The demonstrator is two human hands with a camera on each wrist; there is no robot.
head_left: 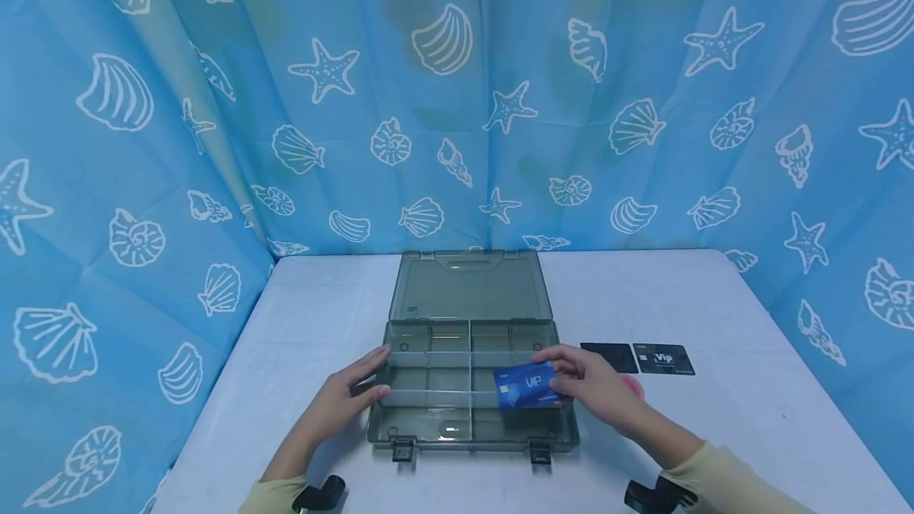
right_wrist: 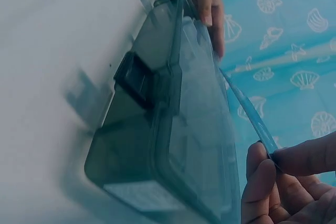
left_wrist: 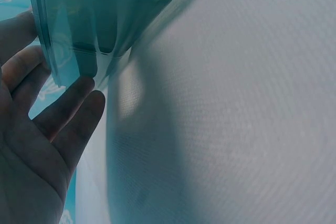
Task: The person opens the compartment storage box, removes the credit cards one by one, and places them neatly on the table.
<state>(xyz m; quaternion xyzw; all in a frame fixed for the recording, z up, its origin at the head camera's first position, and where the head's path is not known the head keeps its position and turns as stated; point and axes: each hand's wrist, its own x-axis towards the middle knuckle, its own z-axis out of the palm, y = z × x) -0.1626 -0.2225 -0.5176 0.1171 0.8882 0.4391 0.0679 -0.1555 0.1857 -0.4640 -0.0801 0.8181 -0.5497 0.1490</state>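
Note:
A blue card (head_left: 524,389) printed "VIP" is pinched between the thumb and fingers of my right hand (head_left: 596,387). It is held above the right compartments of a smoky, see-through plastic box (head_left: 421,446), whose lid (head_left: 471,288) is folded back. In the right wrist view the card (right_wrist: 253,113) appears nearly edge-on in the pinch. My left hand (head_left: 343,403) rests at the box's left side, thumb apart from the other fingers. Seen from the left wrist, its fingers (left_wrist: 79,135) stretch out along the box wall without curling round it.
Two black cards lie right of the box: a plain one (head_left: 605,357), partly hidden by my right hand, and one marked "Vip" (head_left: 665,359). Part of a round red object (head_left: 633,387) shows behind the right wrist. Two dark latches (head_left: 403,450) hang at the box front. A shell-patterned blue curtain (head_left: 457,101) surrounds the white table (head_left: 750,419).

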